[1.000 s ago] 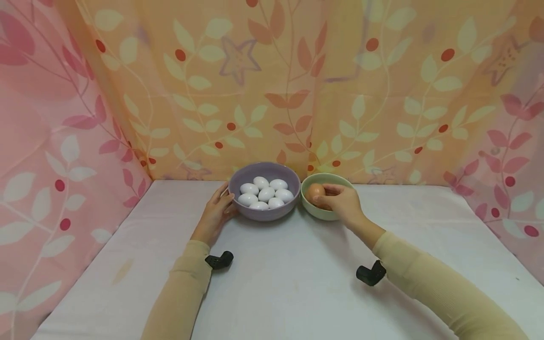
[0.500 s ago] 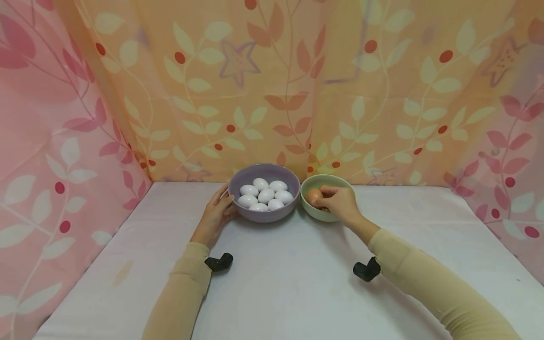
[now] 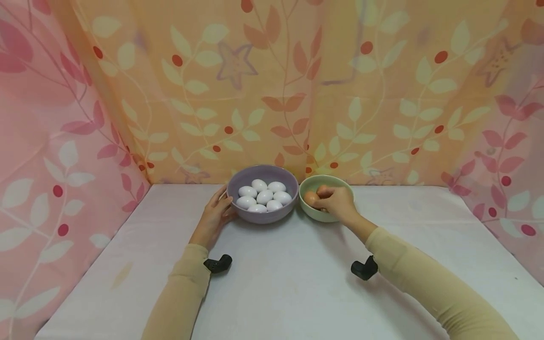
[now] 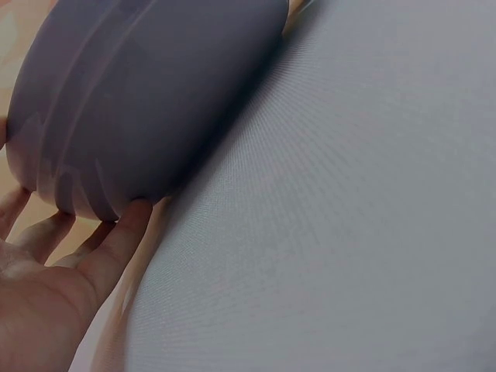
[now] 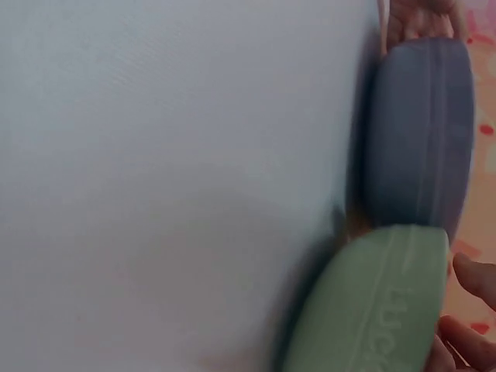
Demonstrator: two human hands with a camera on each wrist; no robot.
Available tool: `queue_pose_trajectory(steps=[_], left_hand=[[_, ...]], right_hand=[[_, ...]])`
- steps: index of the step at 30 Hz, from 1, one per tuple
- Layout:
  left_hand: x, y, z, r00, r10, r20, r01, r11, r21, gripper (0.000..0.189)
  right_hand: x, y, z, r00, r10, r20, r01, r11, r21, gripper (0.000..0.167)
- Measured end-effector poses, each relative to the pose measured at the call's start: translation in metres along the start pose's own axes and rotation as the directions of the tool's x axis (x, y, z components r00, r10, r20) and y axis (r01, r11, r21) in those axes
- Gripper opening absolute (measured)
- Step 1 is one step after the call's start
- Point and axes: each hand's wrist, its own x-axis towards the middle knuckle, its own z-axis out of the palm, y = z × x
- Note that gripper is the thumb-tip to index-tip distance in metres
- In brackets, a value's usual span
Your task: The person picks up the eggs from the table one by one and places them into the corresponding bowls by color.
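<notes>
A purple bowl (image 3: 263, 217) holds several white eggs (image 3: 265, 196). My left hand (image 3: 214, 216) steadies its left side, and in the left wrist view the spread fingers (image 4: 116, 252) rest against the outer wall. Beside it on the right, close or touching, stands a smaller green bowl (image 3: 316, 215). My right hand (image 3: 341, 205) reaches over its rim, thumb and fingers at a brown egg (image 3: 311, 199) that it appears to pinch. Another brown egg (image 3: 322, 189) shows behind the fingers. The hand hides the rest of the green bowl's inside.
Both bowls stand near the back of a white-covered table (image 3: 280, 283). A patterned orange cloth (image 3: 238, 108) hangs behind them, with pink cloth (image 3: 38, 141) along the sides. A black camera mount (image 3: 218, 263) sits on each sleeve.
My right hand has lowered slightly into the green bowl, and the brown egg at its fingertips sits lower. The second brown egg has come into sight. My left hand has stayed at the purple bowl.
</notes>
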Motion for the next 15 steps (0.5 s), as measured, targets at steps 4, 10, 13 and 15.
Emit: queue_pose_trajectory(steps=[4,10,13,15], left_hand=[[0.002,0.000,0.000,1.000,-0.012,0.004,0.012,1.000,-0.008,0.060],[0.002,0.002,-0.009,0.999,-0.029,-0.028,0.030,0.999,0.012,0.058],[0.001,0.007,-0.018,0.997,-0.056,-0.050,0.058,0.997,0.043,0.054],[0.002,0.014,-0.025,0.996,-0.052,-0.078,0.061,0.991,0.119,0.052]], right_hand=[[0.002,0.001,-0.019,0.999,0.014,-0.040,-0.014,1.000,-0.011,0.041],[0.014,0.014,-0.054,0.989,-0.012,-0.148,0.023,0.997,0.068,0.039],[0.019,0.027,-0.071,0.967,-0.084,-0.239,0.075,0.996,-0.046,0.036],[0.021,0.036,-0.080,0.934,-0.191,-0.303,0.140,0.973,-0.182,0.031]])
